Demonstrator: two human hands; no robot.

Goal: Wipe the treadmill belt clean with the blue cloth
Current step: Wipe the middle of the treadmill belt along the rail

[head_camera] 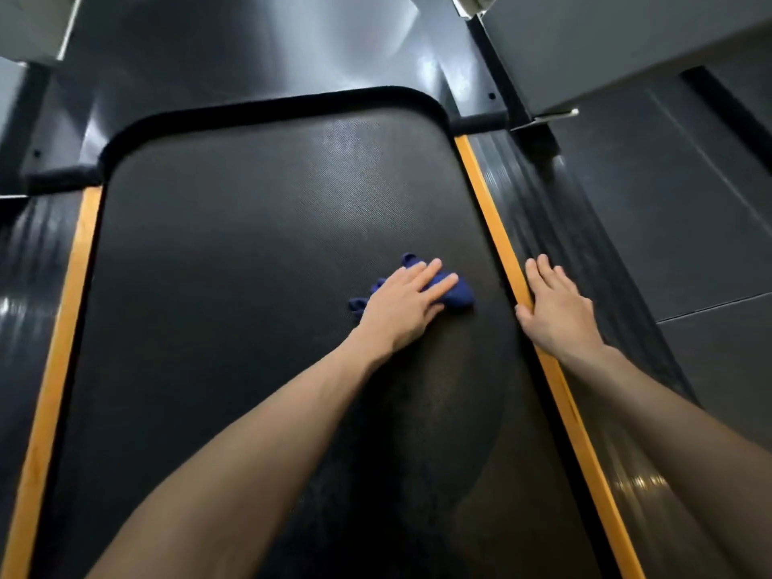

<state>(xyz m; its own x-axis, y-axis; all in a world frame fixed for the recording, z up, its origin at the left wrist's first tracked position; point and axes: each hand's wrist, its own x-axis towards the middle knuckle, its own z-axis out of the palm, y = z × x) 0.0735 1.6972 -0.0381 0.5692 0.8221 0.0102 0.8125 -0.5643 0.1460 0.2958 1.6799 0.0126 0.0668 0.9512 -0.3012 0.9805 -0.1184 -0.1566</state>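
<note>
The dark textured treadmill belt (250, 252) fills the middle of the view, running from the front hood towards me. A crumpled blue cloth (459, 292) lies on the belt right of centre. My left hand (403, 305) presses flat on the cloth with straight fingers, covering most of it. My right hand (557, 307) rests flat with straight fingers on the right side rail, across the orange strip (497, 227), and holds nothing.
An orange strip (62, 348) also borders the belt's left edge. Ribbed black side rails (555, 211) flank both sides. The glossy black motor hood (259, 56) lies ahead, with grey uprights (618, 43) at the right and left. Dark rubber floor (710, 265) is at the right.
</note>
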